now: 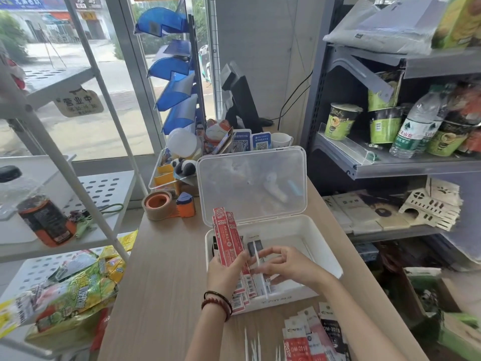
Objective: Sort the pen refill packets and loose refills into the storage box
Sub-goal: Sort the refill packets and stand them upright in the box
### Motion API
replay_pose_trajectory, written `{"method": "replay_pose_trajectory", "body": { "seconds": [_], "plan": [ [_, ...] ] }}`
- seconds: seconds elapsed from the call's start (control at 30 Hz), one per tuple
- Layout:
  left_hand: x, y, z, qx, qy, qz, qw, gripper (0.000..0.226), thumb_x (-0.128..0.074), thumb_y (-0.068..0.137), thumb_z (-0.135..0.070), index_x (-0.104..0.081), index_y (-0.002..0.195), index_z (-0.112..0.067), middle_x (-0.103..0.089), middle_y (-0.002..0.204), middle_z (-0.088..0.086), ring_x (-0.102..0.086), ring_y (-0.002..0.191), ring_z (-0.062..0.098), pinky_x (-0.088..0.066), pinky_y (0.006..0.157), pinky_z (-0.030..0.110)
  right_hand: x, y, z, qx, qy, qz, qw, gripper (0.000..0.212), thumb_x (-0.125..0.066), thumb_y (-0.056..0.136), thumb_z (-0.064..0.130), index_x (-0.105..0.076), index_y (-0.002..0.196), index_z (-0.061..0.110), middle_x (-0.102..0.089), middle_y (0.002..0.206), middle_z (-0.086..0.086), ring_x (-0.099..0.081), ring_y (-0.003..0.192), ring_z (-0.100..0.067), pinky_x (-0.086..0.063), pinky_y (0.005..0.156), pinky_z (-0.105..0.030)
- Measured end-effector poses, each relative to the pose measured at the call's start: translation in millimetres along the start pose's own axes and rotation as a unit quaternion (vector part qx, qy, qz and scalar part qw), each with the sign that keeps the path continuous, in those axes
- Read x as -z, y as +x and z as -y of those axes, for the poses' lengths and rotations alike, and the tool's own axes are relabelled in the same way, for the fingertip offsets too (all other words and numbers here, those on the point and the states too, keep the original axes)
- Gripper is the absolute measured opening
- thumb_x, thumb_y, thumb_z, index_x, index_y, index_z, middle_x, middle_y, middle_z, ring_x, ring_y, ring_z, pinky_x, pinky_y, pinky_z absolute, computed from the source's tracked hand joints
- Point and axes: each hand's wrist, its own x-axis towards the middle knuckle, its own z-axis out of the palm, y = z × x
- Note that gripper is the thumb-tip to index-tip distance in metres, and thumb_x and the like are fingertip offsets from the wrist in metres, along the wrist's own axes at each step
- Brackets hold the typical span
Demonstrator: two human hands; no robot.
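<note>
Fingers (273, 252) of both hands are busy above the wooden counter (166, 269), over the open white storage box (322, 246). Spare packets (312, 337) and loose refills (253, 345) lie just before it. The left hand (225, 272) grips a fan of red refill packets (227, 238); the right hand (289, 267) pinches one thin white refill (257, 259).

Left hand (225, 272), at storage box (276, 299) front-left corner: wrist carries two bracelets (217, 304), thin dark cord plus red-brown beads, possibly wood. Both forearms bare.
</note>
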Motion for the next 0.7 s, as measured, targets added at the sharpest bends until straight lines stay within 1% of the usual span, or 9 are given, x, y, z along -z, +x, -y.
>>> {"method": "replay_pose_trajectory", "body": {
  "seconds": [0.07,0.13,0.2,0.27,0.33,0.47,0.57,0.63,0.7],
  "plan": [
    [0,-1,-1,0.009,-0.017,0.008,1.000,0.014,-0.070,0.083,-0.016,-0.065,0.096,-0.013,-0.075,0.077,0.004,-0.073,0.070,0.017,-0.059,0.061,0.029,11,1,-2,-0.005,0.017,-0.058,0.998,0.046,-0.078,0.080,0.026,-0.056,0.119,0.017,-0.075,0.097,-0.006,-0.072,0.085,-0.013,-0.057,0.072,-0.024],
    [1,0,0,0.005,-0.009,0.007,1.000,0.016,-0.071,0.082,-0.019,-0.066,0.096,-0.014,-0.075,0.076,0.001,-0.073,0.070,0.014,-0.058,0.060,0.026,23,4,-6,-0.015,0.004,-0.139,0.990,0.040,-0.077,0.082,0.021,-0.057,0.115,0.014,-0.074,0.095,-0.006,-0.072,0.079,-0.012,-0.057,0.067,-0.023],
    [1,1,1,-0.005,0.015,0.011,1.000,0.023,-0.074,0.079,-0.025,-0.068,0.098,-0.015,-0.075,0.080,-0.002,-0.072,0.076,0.012,-0.058,0.069,0.029,33,9,-15,-0.028,-0.071,-0.236,0.969,0.029,-0.076,0.083,0.017,-0.061,0.107,0.012,-0.073,0.089,-0.004,-0.071,0.075,-0.011,-0.058,0.065,-0.024],
    [1,2,2,-0.009,0.028,0.014,0.999,0.025,-0.076,0.076,-0.028,-0.068,0.097,-0.017,-0.074,0.085,-0.003,-0.071,0.082,0.013,-0.058,0.080,0.035,36,15,-25,-0.042,-0.136,-0.296,0.944,0.020,-0.077,0.081,0.017,-0.065,0.096,0.013,-0.072,0.082,-0.001,-0.070,0.072,-0.011,-0.060,0.069,-0.029],
    [0,2,2,-0.005,0.028,0.018,0.999,0.023,-0.077,0.074,-0.028,-0.067,0.093,-0.021,-0.074,0.088,-0.002,-0.071,0.085,0.015,-0.056,0.084,0.039,32,18,-32,-0.055,-0.163,-0.300,0.938,0.018,-0.079,0.080,0.019,-0.066,0.091,0.015,-0.071,0.080,0.000,-0.069,0.071,-0.010,-0.060,0.075,-0.033],
    [1,3,2,-0.001,0.030,0.021,0.999,0.022,-0.078,0.073,-0.028,-0.068,0.091,-0.020,-0.074,0.088,0.000,-0.071,0.085,0.017,-0.056,0.085,0.042,25,24,-36,-0.076,-0.207,-0.276,0.936,0.017,-0.081,0.077,0.019,-0.071,0.091,0.016,-0.072,0.083,0.001,-0.070,0.071,-0.011,-0.059,0.076,-0.031],
    [0,3,3,-0.002,0.034,0.016,0.999,0.019,-0.077,0.075,-0.029,-0.069,0.089,-0.019,-0.075,0.086,0.001,-0.071,0.084,0.019,-0.056,0.084,0.043,20,28,-39,-0.120,-0.265,-0.276,0.916,0.020,-0.080,0.077,0.021,-0.070,0.094,0.019,-0.070,0.098,0.000,-0.068,0.087,-0.017,-0.056,0.082,-0.033],
    [0,3,2,-0.005,0.033,0.016,0.999,0.017,-0.076,0.076,-0.028,-0.069,0.088,-0.018,-0.075,0.083,0.000,-0.071,0.082,0.018,-0.057,0.082,0.041,19,28,-39,-0.147,-0.303,-0.295,0.894,0.024,-0.077,0.081,0.020,-0.066,0.102,0.019,-0.066,0.107,-0.001,-0.064,0.095,-0.020,-0.052,0.081,-0.031],
    [0,2,0,-0.006,0.023,0.023,0.999,0.016,-0.074,0.079,-0.026,-0.068,0.091,-0.017,-0.075,0.076,-0.003,-0.072,0.075,0.014,-0.059,0.073,0.032,20,27,-40,-0.154,-0.331,-0.309,0.878,0.026,-0.073,0.083,0.017,-0.064,0.108,0.017,-0.065,0.110,-0.003,-0.063,0.098,-0.022,-0.051,0.078,-0.030]
  ]
}}
